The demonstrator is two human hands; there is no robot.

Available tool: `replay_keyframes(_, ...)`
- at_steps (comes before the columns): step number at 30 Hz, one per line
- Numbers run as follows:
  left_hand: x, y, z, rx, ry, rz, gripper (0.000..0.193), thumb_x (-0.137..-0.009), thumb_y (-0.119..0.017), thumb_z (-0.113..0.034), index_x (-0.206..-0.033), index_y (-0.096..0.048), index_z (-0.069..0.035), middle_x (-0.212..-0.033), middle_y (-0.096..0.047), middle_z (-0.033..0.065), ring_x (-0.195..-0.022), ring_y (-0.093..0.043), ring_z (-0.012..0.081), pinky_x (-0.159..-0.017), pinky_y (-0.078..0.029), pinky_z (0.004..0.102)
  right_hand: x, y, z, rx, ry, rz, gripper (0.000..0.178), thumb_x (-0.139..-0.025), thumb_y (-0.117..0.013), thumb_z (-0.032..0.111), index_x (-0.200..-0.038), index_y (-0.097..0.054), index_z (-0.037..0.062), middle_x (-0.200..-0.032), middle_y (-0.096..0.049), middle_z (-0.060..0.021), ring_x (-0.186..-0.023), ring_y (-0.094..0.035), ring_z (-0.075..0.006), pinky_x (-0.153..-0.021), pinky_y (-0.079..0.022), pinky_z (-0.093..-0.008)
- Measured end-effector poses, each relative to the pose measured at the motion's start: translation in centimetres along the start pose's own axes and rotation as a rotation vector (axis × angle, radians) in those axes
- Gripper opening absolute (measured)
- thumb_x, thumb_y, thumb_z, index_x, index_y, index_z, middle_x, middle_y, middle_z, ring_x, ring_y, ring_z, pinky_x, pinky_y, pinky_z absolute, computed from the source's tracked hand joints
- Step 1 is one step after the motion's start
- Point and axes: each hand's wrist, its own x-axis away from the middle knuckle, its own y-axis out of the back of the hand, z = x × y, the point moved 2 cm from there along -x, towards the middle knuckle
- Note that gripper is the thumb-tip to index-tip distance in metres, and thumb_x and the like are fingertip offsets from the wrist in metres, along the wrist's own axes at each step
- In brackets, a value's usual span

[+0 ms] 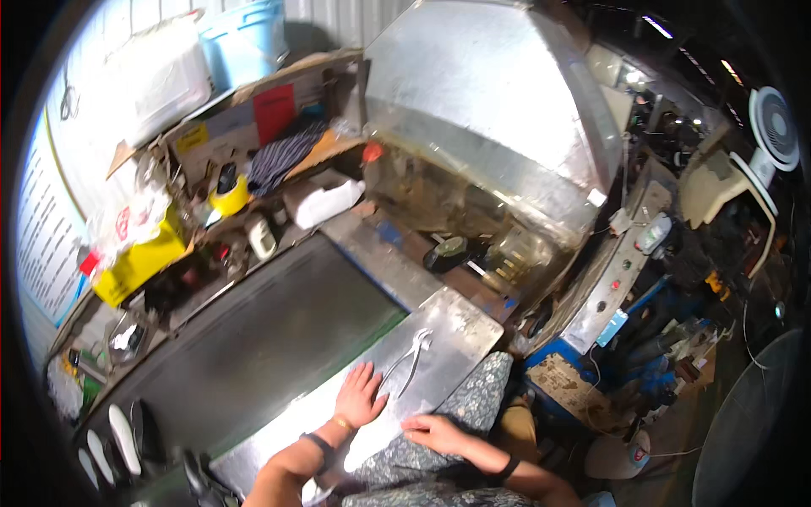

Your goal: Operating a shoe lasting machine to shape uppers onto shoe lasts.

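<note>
My left hand (361, 395) lies palm down on a shiny metal plate (460, 325), its fingers spread and holding nothing. Just beyond its fingertips rests a pair of metal pliers (414, 359), handles toward me and head pointing away. My right hand (435, 433) hovers by the plate's near edge, over the dark patterned cloth (477, 397) on my lap. Its fingers are loosely bent and a little apart, with nothing visible in them. Both wrists wear dark bands.
A dark conveyor belt (279, 338) runs beside the plate toward a large metal hood (481, 93). White shoe-sole-shaped pieces (124, 438) and black ones lie at the lower left. A cluttered shelf holds a yellow box (139, 262). Right stand a control panel (612, 291) and a fan (773, 127).
</note>
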Motion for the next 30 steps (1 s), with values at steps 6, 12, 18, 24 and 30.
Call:
replay_keyframes(6, -1.3, 3.2, -1.0, 0.246, 0.08, 0.16, 0.041, -0.086, -0.064, -0.025, -0.12, -0.061, -0.002, -0.14, -0.048, 0.0226, -0.133, -0.041, 0.0416, -0.113, -0.032, 0.0498, 4.1, -0.7, 2.5, 0.588, 0.414, -0.226, 0.02, -0.083, -0.067, 0.012, -0.1, -0.069, 0.0026, -0.106, -0.068, -0.0141, -0.096, -0.063, -0.0346, -0.086, -0.05, -0.0423)
replay_keyframes(12, 7.5, 19.6, 4.9, -0.249, 0.198, 0.069, 0.044, -0.078, -0.063, -0.012, -0.121, -0.06, -0.006, -0.14, -0.052, 0.0153, -0.135, -0.042, 0.0344, -0.114, -0.03, 0.0506, 3.9, -1.1, 3.9, 0.592, 0.554, -0.306, 0.017, -0.082, -0.067, 0.009, -0.097, -0.069, 0.0016, -0.105, -0.068, -0.0159, -0.098, -0.063, -0.0349, -0.089, -0.05, -0.0425)
replay_keyframes(18, 25.2, 33.3, 12.6, -0.594, 1.714, 0.018, 0.067, -0.069, -0.077, -0.032, -0.126, -0.058, -0.003, -0.134, -0.055, 0.0241, -0.123, -0.054, 0.0367, -0.098, -0.047, 0.0419, 4.7, -0.6, 3.8, 0.596, 0.574, -0.399, 0.017, -0.081, -0.067, 0.01, -0.096, -0.07, 0.0024, -0.104, -0.069, -0.0142, -0.097, -0.063, -0.0343, -0.088, -0.05, -0.0418)
replay_keyframes(24, 20.8, 28.9, 6.9, -0.561, 0.701, 0.633, 0.052, -0.068, -0.075, -0.037, -0.107, -0.067, -0.004, -0.096, -0.069, 0.0226, -0.086, -0.067, 0.0395, -0.079, -0.055, 0.045, 3.9, 0.5, 3.4, 0.375, 0.583, -0.352, 0.014, -0.081, -0.069, 0.009, -0.094, -0.071, 0.0034, -0.098, -0.071, -0.0111, -0.095, -0.066, -0.0301, -0.086, -0.051, -0.0393)
replay_keyframes(30, -0.4, 31.0, -12.6, -0.111, -0.236, 0.274, 0.041, -0.079, -0.068, -0.013, -0.117, -0.06, 0.002, -0.107, -0.069, 0.0164, -0.096, -0.068, 0.031, -0.078, -0.056, 0.0378, -0.7, 5.3, 6.0, -0.103, 0.358, -0.427, 0.034, -0.097, -0.063, 0.026, -0.117, -0.063, -0.0011, -0.089, -0.068, -0.0057, -0.08, -0.059, -0.0094, -0.073, -0.051, -0.0265)
